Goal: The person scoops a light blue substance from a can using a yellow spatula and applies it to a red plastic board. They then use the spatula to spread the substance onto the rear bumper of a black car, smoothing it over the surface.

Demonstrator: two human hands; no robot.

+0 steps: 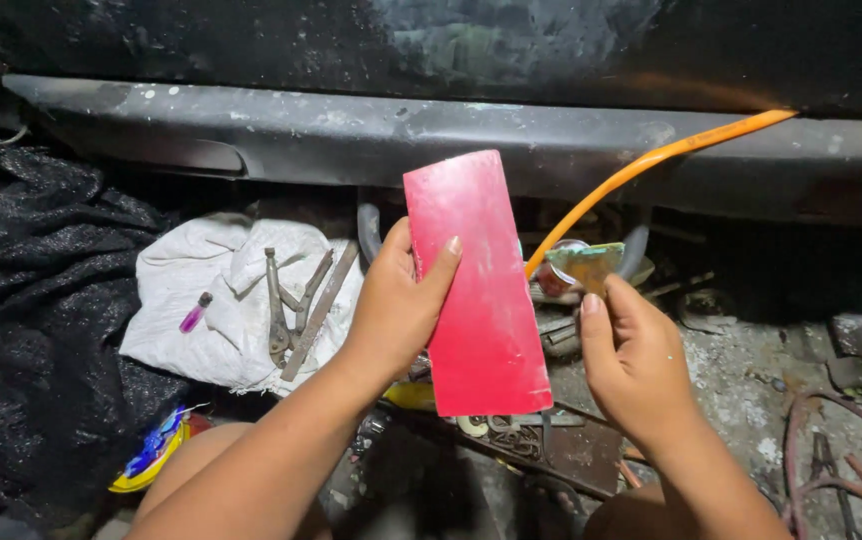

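Head view: left hand [396, 305] grips a red card [476, 285], a flat rectangular sheet held upright and slightly tilted, thumb across its front face, fingers behind. Right hand [636, 360] pinches a small scraper [583, 262], greenish and smeared, just beside the card's right edge; fingers closed on it, blade detail blurred. Both are held in the air above cluttered ground, in front of a dark grey car sill [451, 135] flecked with paint. An orange hose [651, 165] runs from the upper right down behind the scraper. To the left, a white cloth [226, 300] lies on the ground with pliers [278, 310] and a flat metal bar [321, 310] on it, plus a small purple vial [194, 313]. Black sheeting [31, 300] covers the far left. Risks, as judged: the card is held by one edge only, so pressure from the scraper could twist it out of the grip; anything smeared on the scraper could drop onto the tools below; the hose lies close enough to snag the right hand. Containers: only the vial is identifiable, capped, contents not discernible. A rounded, clear object [556, 270] sits behind the scraper, possibly a jar; too hidden to confirm.
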